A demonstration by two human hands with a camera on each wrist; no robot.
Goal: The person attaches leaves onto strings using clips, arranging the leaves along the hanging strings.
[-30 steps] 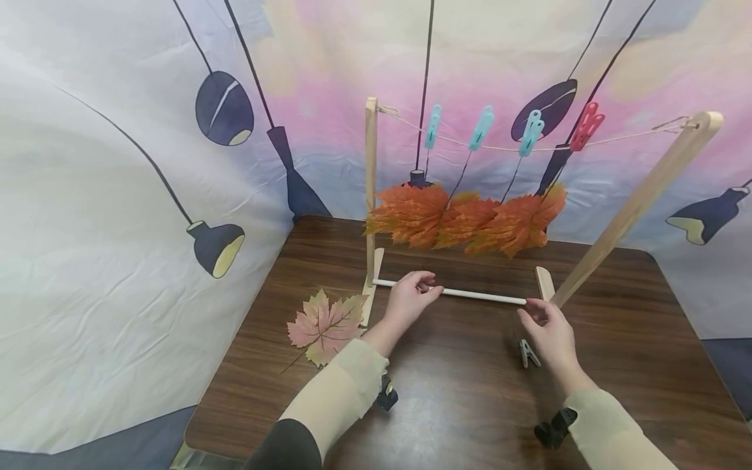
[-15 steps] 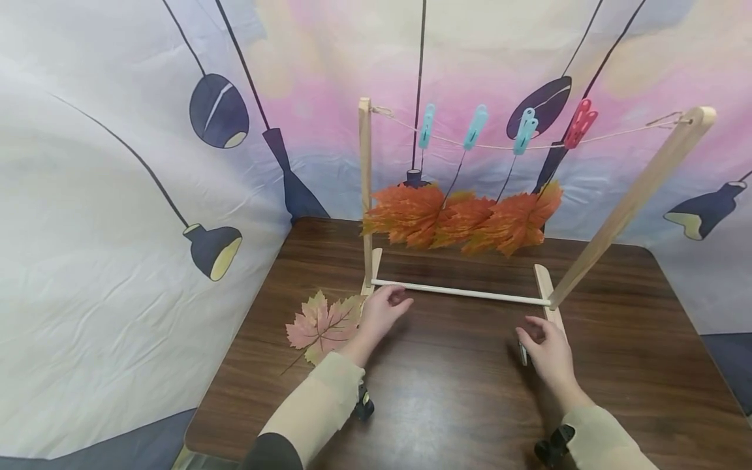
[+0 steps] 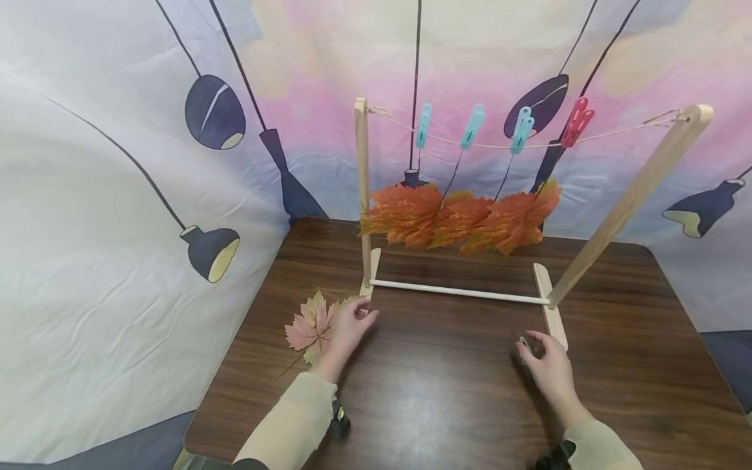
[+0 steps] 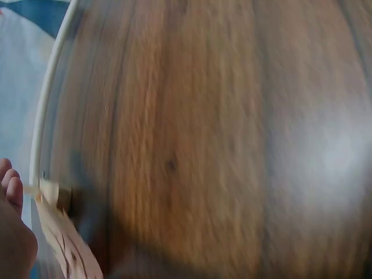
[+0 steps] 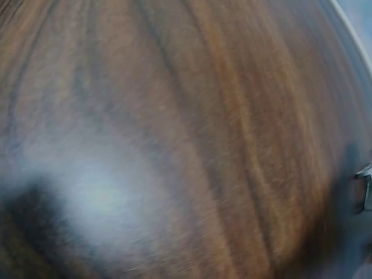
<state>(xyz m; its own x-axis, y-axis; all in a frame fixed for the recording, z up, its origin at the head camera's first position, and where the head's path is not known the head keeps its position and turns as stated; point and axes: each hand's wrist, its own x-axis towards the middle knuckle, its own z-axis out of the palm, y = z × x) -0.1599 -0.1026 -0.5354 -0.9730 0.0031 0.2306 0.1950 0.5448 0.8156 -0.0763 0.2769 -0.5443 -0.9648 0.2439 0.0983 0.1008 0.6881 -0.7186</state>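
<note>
My left hand (image 3: pixel 349 329) is over the right part of a pink-and-green maple leaf (image 3: pixel 311 323) lying on the table, fingers loosely curled; whether it touches the leaf is unclear. At the left wrist view's lower left edge, that hand (image 4: pixel 14 232) shows beside the leaf (image 4: pixel 72 253). My right hand (image 3: pixel 549 369) has thumb and forefinger at a small grey clothespin (image 3: pixel 522 341), which they partly hide. The right wrist view catches the clothespin (image 5: pixel 366 177) only at its right edge, so any pinch is uncertain.
A wooden frame (image 3: pixel 628 212) with a white bottom rod (image 3: pixel 458 291) stands behind my hands. From its string, blue clothespins (image 3: pixel 472 127) and a red clothespin (image 3: pixel 577 123) hold orange maple leaves (image 3: pixel 458 219). A printed cloth (image 3: pixel 329 52) hangs behind the brown table (image 3: pixel 435 391).
Both hands have left the white rod. The left moved left and toward me, over the pink leaf; the right came down to the grey clothespin. The rod now reaches the right post.
</note>
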